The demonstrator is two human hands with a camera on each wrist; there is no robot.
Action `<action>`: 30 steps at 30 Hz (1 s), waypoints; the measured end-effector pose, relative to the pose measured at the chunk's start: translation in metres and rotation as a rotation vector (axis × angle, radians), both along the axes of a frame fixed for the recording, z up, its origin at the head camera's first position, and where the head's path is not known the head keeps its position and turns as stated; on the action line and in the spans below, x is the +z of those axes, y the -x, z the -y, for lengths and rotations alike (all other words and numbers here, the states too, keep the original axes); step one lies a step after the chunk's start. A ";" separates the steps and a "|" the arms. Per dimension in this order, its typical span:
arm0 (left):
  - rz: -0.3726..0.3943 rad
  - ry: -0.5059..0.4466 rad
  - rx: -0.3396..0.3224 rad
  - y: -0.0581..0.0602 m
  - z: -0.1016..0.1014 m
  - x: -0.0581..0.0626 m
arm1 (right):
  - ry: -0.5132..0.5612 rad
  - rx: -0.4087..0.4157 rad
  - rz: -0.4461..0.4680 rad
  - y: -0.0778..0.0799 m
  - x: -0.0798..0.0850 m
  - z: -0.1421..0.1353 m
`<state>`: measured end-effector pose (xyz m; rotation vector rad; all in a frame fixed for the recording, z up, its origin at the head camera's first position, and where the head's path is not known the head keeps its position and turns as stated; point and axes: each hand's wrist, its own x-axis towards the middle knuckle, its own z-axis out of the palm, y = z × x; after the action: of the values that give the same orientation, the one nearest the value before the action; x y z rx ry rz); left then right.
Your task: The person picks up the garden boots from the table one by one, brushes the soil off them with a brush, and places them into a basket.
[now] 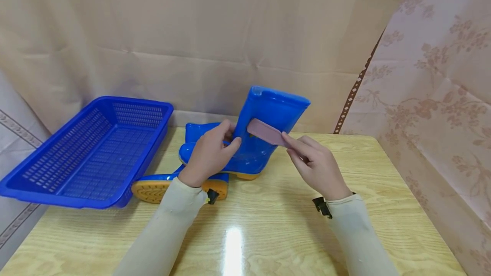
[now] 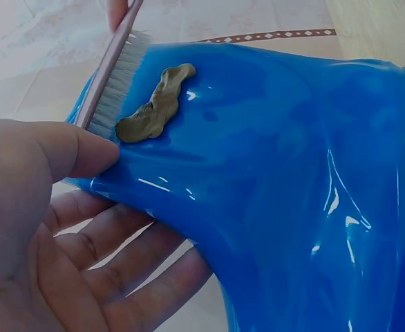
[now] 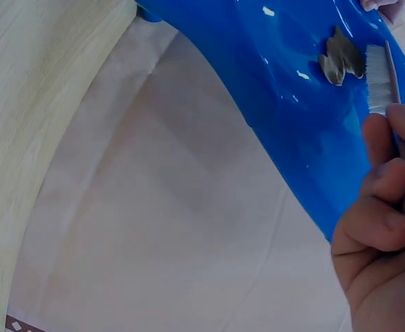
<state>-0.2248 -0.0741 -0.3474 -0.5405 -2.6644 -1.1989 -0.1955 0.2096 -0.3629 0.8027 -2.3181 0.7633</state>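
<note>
Grips a blue rain boot [image 1: 255,154] by the edge of its shaft with the left hand [image 1: 211,150], with thumb in front and fingers behind. Pinches the handle of a pink-backed brush [image 1: 266,133] in the right hand [image 1: 316,163], between thumb and fingers. Rests the white bristles [image 2: 116,90] on the shaft, just beside a brown mud-like lump [image 2: 157,107]. Blocks most of that lump in the head view with the brush back, but shows it plainly in both wrist views. Holds the boot over the far middle of the wood-grain table [image 1: 276,233], with shaft up and leaning right, yellow-orange sole down; cannot tell about contact between heel and table.

Has a second rain boot [image 1: 153,191] in the way on the left, lying on its side with the treaded sole toward the near edge, partly hidden by the left sleeve [image 1: 165,225]. Has a blue perforated plastic basket [image 1: 99,161] farther left, just beside the lying boot's toe. Backs onto a beige curtain [image 1: 184,24] at the far side, with a pink floral cloth [image 1: 452,97] along the right and a pale banded cloth [image 1: 15,139] at the left. Wears a black buckle [image 1: 322,207] at the right wrist.
</note>
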 end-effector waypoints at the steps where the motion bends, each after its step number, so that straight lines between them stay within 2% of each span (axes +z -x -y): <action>1: -0.006 0.003 -0.004 0.000 0.000 0.000 | -0.001 -0.003 0.010 0.000 0.000 0.000; 7: 0.003 -0.004 0.021 0.002 -0.001 -0.002 | -0.023 -0.052 0.111 -0.002 0.000 0.000; 11: 0.010 -0.011 0.045 0.003 0.000 -0.002 | -0.029 -0.068 0.137 -0.002 -0.001 -0.002; 16: 0.013 -0.019 0.055 0.003 0.000 -0.003 | -0.013 -0.050 0.067 0.000 -0.002 -0.003; 21: 0.002 -0.033 0.016 0.000 0.000 -0.002 | 0.047 -0.001 -0.020 0.001 -0.003 -0.001; 24: -0.010 -0.024 0.002 -0.001 -0.001 -0.001 | 0.043 0.007 -0.018 0.000 -0.004 0.000; 30: 0.010 -0.015 0.033 0.001 0.000 -0.002 | -0.017 -0.041 0.037 0.000 -0.003 0.002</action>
<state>-0.2260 -0.0738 -0.3493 -0.4879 -2.6592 -1.2151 -0.1958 0.2072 -0.3657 0.7517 -2.3694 0.7471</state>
